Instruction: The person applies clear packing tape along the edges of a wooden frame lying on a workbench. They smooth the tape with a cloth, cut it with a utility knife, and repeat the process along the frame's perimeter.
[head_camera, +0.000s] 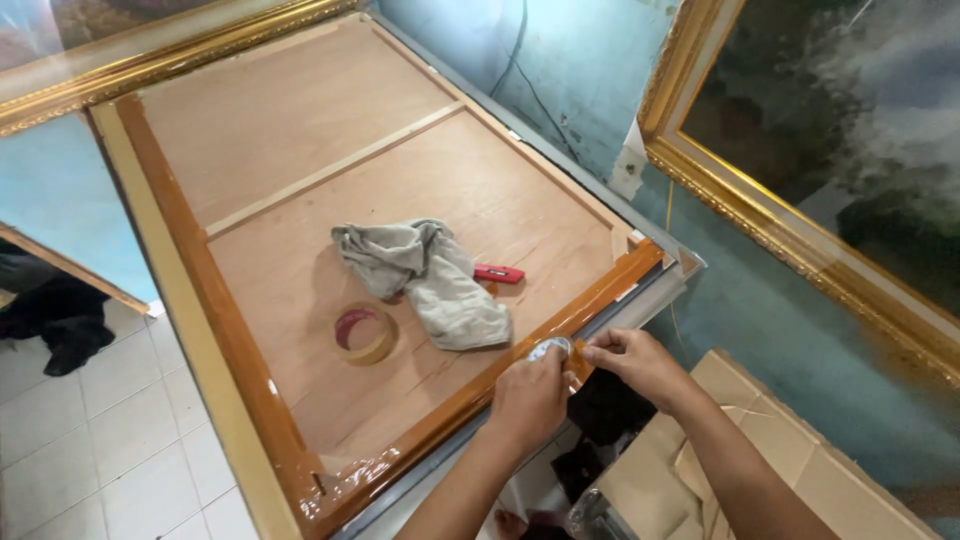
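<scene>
Both hands work at the near edge of a large picture frame (240, 350) lying face down, its plywood backing (400, 200) up. The left hand (528, 398) has its grip closed around a small roll of clear tape (549, 349), pressed against the glossy brown frame rail. Just beside it, the right hand (630, 362) pinches the tape's loose end between fingertips, touching the same rail. On the backing, well apart from the hands, lie a crumpled grey cloth (425, 275), a red utility knife (499, 273) partly tucked under the cloth's edge, and a roll of brown tape (365, 333) lying flat. A gold-framed painting (800, 170) leans against the blue wall to the right; flattened cardboard (800, 470) sits below the right forearm.
</scene>
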